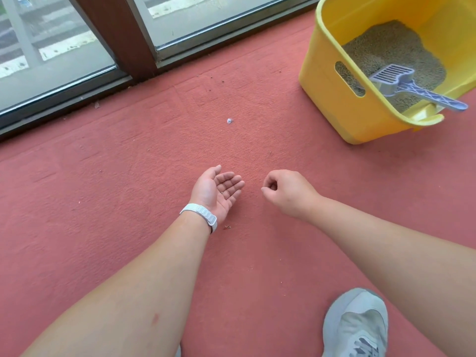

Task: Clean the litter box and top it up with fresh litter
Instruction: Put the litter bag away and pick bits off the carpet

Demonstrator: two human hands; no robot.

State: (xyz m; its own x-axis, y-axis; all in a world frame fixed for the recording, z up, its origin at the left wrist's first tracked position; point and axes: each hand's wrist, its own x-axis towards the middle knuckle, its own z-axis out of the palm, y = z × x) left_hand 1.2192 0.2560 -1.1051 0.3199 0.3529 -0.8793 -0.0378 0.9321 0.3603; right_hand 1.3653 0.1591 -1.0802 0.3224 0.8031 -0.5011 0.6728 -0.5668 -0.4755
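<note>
The yellow litter box [332, 104] stands tilted on the red carpet at the upper right, with grey-brown litter [391, 50] heaped inside. A pale blue slotted scoop [401, 82] lies in it, its handle sticking out over the near rim. My left hand [219, 193] is held palm up and flat just above the carpet, with a tiny speck on the palm. Beside it my right hand [286, 191] hovers knuckles up, fingers curled and thumb and forefinger pinched together. Anything between them is too small to see.
Small crumbs and specks are scattered over the carpet [128, 176], with a pale scrap [229, 121] ahead of my hands. A glass window with a dark frame [121, 42] runs along the far edge. My grey shoe [356, 325] is at the bottom right.
</note>
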